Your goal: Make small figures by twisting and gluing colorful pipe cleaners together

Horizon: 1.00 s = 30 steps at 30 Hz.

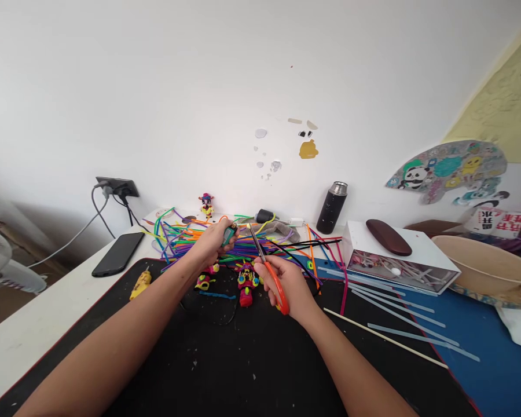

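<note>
My left hand (pixel 217 236) is closed around a small teal lighter (pixel 230 234), held up over the pipe cleaners. In my right hand (pixel 289 284) are scissors with an orange handle (pixel 276 288); their blades (pixel 257 242) point up and away, toward the lighter. A tiny pale yellow bit (pixel 249 226) shows at the blade tips. Below the hands, a colourful pipe-cleaner figure (pixel 246 284) lies on the black mat (pixel 243 365), partly behind my right fingers. Left of it are a smaller pink-and-yellow piece (pixel 204 282) and a twisted blue strip (pixel 217 295).
Behind the hands spreads a heap of pipe cleaners (pixel 186 246). A small finished figure (pixel 206 205) and a black flask (pixel 332 207) stand by the wall. A phone (pixel 118 255) and a yellow pointed object (pixel 140 284) lie left; translucent sticks (pixel 408 315) and a white box (pixel 399 237) are right.
</note>
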### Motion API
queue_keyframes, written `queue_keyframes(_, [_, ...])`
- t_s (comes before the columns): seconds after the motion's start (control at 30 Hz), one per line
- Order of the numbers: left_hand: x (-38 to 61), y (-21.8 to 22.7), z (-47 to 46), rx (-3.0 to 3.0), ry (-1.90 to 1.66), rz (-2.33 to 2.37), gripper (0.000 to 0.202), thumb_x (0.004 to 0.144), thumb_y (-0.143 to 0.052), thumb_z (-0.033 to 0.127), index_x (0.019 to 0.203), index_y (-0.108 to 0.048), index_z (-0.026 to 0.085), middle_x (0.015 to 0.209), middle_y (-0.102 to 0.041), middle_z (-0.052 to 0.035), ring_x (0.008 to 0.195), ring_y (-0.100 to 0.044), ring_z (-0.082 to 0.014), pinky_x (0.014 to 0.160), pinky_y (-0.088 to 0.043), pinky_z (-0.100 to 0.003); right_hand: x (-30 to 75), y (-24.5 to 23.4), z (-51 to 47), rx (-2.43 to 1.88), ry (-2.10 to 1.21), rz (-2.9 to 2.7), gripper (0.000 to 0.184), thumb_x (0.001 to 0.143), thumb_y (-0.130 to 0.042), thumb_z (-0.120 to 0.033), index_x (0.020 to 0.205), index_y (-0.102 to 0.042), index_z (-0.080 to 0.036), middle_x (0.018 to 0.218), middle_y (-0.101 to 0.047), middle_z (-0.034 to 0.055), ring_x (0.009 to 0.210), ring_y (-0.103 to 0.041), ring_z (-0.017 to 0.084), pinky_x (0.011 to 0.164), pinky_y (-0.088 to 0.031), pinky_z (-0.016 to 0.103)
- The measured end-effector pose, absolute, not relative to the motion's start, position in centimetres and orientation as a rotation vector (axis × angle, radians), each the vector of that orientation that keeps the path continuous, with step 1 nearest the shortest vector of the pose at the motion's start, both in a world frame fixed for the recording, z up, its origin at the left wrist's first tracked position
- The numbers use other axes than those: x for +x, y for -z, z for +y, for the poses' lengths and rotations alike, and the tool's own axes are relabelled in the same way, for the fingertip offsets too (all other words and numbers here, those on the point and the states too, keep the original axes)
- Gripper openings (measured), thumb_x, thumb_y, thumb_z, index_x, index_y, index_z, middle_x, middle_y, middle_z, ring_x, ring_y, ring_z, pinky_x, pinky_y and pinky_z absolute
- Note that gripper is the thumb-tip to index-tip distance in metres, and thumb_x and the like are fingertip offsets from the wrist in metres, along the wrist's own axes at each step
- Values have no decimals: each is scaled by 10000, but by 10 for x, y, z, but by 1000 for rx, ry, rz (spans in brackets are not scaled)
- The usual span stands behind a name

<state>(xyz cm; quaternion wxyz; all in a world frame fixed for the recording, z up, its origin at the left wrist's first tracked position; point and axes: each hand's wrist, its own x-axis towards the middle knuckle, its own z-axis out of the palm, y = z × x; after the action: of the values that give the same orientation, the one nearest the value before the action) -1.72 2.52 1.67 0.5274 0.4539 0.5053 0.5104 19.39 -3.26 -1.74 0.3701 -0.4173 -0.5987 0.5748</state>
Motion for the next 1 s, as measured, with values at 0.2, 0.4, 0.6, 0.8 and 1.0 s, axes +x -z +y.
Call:
queue_keyframes(0.2, [-16,-13,28,1027,-1189,1140,377,912,-540,515,755,-568,174,579,-459,29,391,-363,-73,362,-135,-181,194,8,-38,-943,-1622,-1484,570,849,-696,-696,1018,-693,-153,579,-548,-64,333,-440,69,342,-315,195])
queue_keyframes(0.4, [-12,-9,26,1036,-1155,1109,336,906,-546,479,761,-568,177,564,-469,31,393,-363,-73,367,-145,-183,200,-5,-45,-804,-1737,-1376,566,892,-683,-662,1090,-701,-132,622,-567,-49,354,-417,50,377,-296,192])
queue_keyframes(0.6, [-4,-6,22,1061,-1174,1116,238,846,-573,388,723,-539,188,568,-510,20,396,-380,-80,371,-166,-191,199,-4,-47,-707,-1928,-1229,598,893,-682,-683,1128,-719,-134,608,-562,-54,342,-378,35,370,-260,183])
queue_keyframes(0.8, [-4,-6,22,1060,-1176,1089,225,835,-559,373,722,-556,179,575,-497,21,403,-370,-80,374,-154,-201,200,-2,-42,-624,-2088,-1037,585,873,-724,-667,1125,-717,-138,596,-557,-65,326,-333,18,339,-227,167])
queue_keyframes(1.0, [-6,-3,23,1071,-1163,1050,247,852,-543,381,715,-559,175,579,-488,19,409,-372,-79,381,-155,-206,202,1,-40,-564,-2138,-999,564,891,-718,-648,1137,-701,-140,578,-540,-74,319,-315,19,322,-222,164])
